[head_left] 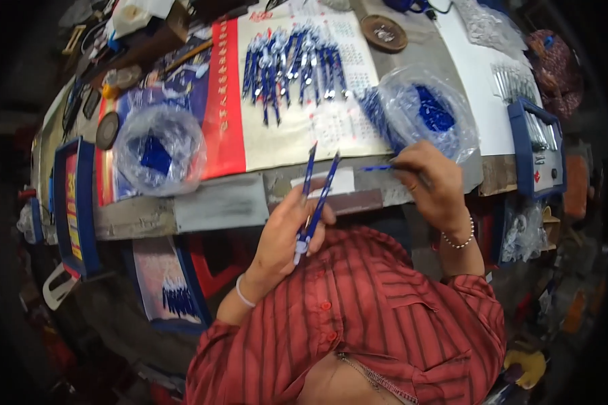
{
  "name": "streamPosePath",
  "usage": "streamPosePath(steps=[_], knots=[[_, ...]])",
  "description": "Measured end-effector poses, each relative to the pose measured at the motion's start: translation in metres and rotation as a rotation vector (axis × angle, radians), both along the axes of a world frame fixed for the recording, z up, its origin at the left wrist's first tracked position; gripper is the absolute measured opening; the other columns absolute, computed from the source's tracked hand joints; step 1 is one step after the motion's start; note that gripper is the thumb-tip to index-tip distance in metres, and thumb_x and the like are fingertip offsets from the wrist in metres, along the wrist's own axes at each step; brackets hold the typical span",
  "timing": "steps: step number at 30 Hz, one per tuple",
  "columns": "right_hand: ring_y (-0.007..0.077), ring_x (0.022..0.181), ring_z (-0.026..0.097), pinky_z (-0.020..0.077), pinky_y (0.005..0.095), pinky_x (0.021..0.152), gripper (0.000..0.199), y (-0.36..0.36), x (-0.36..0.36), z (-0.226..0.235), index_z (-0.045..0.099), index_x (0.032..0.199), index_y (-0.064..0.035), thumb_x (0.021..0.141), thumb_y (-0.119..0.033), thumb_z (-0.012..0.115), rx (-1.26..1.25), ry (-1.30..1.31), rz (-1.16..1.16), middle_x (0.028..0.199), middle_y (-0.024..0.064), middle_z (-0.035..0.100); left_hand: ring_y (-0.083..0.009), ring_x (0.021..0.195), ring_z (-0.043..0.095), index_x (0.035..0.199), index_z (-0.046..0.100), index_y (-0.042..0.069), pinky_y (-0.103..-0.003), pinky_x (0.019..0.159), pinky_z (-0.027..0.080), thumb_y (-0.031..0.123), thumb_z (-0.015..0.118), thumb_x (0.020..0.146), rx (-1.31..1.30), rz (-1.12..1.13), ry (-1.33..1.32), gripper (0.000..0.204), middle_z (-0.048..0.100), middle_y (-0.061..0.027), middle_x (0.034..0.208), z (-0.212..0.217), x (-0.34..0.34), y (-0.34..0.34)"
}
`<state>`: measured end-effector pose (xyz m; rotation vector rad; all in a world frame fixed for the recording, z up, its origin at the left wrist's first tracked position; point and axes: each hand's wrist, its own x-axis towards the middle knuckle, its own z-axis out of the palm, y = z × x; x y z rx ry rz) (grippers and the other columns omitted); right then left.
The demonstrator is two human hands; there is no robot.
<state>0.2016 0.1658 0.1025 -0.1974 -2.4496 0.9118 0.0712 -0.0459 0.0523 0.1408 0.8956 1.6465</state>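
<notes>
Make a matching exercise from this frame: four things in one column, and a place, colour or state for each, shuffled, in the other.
Things:
1. Left hand
2. Right hand
3. Round dish
4. Shirt

Descriptions:
A. Red with dark stripes
B. Has a thin blue piece at its fingertips
C. Brown, farther from the person than the right-hand plastic bag
D. Holds two blue pen-like pieces

Pairs: 1-D, 2-B, 3-C, 4-A

Rd brn dish [389, 48] nr far edge of table [425, 52]; dk disc [107, 130] nr L edge; red patterned bundle [555, 71] by R edge.
</notes>
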Motion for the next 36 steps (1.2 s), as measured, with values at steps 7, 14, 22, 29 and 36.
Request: streamPosePath(steps=[7,14,22,29,36], knots=[[0.0251,0.066,0.061,0.0473,0.0306,0.056,0.025,-0.031,-0.018,-0.018,0.06,0.09,-0.0031,0.068,0.006,0.069,-0.003,0.051,0.218,0.08,0.0119,0.061,-0.0088,0.05,0.046,0.131,0.039,0.005,-0.019,0.046,0.035,0.019,0.047,0.097,0.035,0.052,-0.046,0.038,0.056,-0.007,0.08,0.013,0.001,0.005],[0.0145,0.076,0.06,0.047,0.0253,0.065,0.024,-0.043,-0.023,-0.03,0.06,0.096,-0.0014,0.075,0.003,0.069,-0.284,-0.104,0.207,0.088,0.0089,0.061,-0.0063,0.052,0.046,0.126,0.041,0.004,-0.018,0.047,0.036,0.007,0.055,0.091,-0.049,0.146,0.147,0.038,0.054,-0.0044,0.076,0.013,0.003,-0.003],[0.0099,0.082,0.057,0.0466,0.0229,0.072,0.022,-0.051,-0.019,-0.051,0.059,0.102,0.0019,0.082,-0.003,0.067,-0.935,-0.226,0.168,0.095,0.004,0.06,-0.0037,0.054,0.048,0.125,0.042,0.004,-0.018,0.049,0.037,0.003,0.054,0.09,-0.141,0.211,0.502,0.037,0.057,-0.0016,0.078,0.008,0.007,-0.005],[0.0228,0.073,0.062,0.0478,0.0301,0.064,0.015,-0.051,-0.024,-0.041,0.064,0.09,-0.0008,0.076,-0.003,0.067,-0.315,-0.23,0.299,0.082,0.0105,0.064,-0.008,0.06,0.055,0.123,0.045,0.001,-0.023,0.056,0.044,0.002,0.057,0.085,-0.202,0.164,0.913,0.04,0.062,-0.0049,0.074,-0.008,0.014,-0.003],[0.0107,0.067,0.061,0.0488,0.0199,0.057,0.025,-0.063,-0.019,-0.033,0.051,0.108,0.0056,0.084,0.003,0.06,-1.075,-0.326,0.07,0.082,0.0088,0.062,-0.0055,0.053,0.047,0.129,0.035,0.002,-0.019,0.048,0.039,0.002,0.052,0.088,-0.053,0.092,0.311,0.044,0.057,-0.006,0.084,-0.01,0.009,-0.005]])
